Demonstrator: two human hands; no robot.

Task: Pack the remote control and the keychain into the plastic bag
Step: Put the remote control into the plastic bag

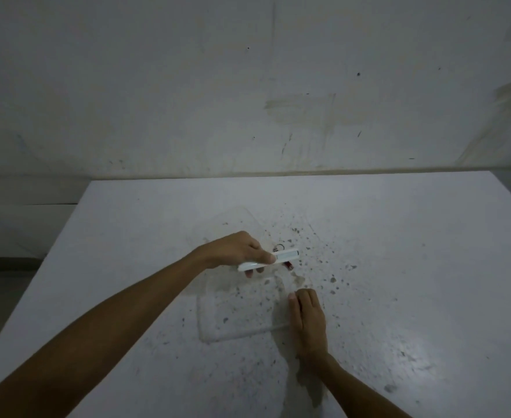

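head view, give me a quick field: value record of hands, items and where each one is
left hand: holds the white remote control above the table, tilted
right hand: rests on the clear plastic bag, near its right edge
keychain: red, with a ring, partly hidden behind the remote; whether it lies inside a bag is unclear
table: white, speckled with dark marks
packed so far: remote not yet in the bag
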